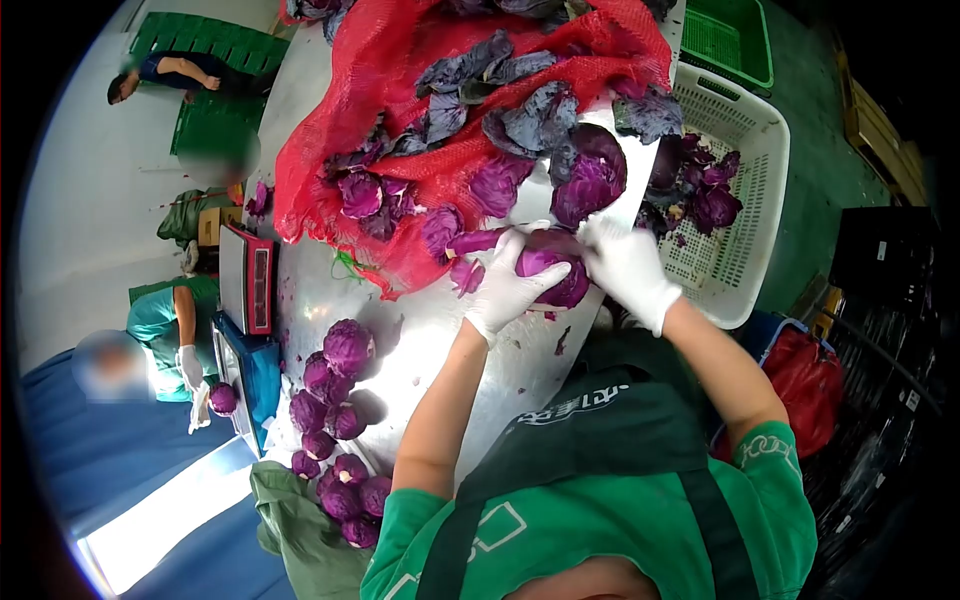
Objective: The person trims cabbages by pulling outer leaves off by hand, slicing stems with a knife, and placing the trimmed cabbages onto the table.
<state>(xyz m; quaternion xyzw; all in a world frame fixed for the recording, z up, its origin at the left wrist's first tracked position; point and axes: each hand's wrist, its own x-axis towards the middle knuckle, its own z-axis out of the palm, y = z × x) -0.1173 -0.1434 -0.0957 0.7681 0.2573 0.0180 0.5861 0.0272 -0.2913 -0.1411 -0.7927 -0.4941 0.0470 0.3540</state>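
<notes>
- Green shirt (640,530) and dark apron (590,440) lay nearest the camera, the apron close against the near edge of the metal bench (440,370).
- Left hand (505,285), in a white glove, was curved over a purple cabbage (550,252) and held it, fingers spread across its upper side.
- Right hand (632,272), also gloved, had its fingers bent against the other side of that cabbage; whether they gripped anything, I could not tell.
- That cabbage was near the bench's near edge, between the two hands. Just past the left fingertips lay a loose purple leaf (475,242).
- A larger cabbage (600,180) sat beyond the hands, near the bench's right edge.
- Red net (320,185) spread over the far part of the bench, with dark, curled leaves (525,120) lying on it.
- White crate (765,200) stood beside the right edge, with leaf scraps (715,205) inside.
- Small, round cabbages (348,348) were bunched toward the bench's left end, well apart from the hands.
- Past that end, a co-worker in teal (165,325) had a gloved hand (190,368) near another cabbage (223,398), beside a blue scale (250,365).
</notes>
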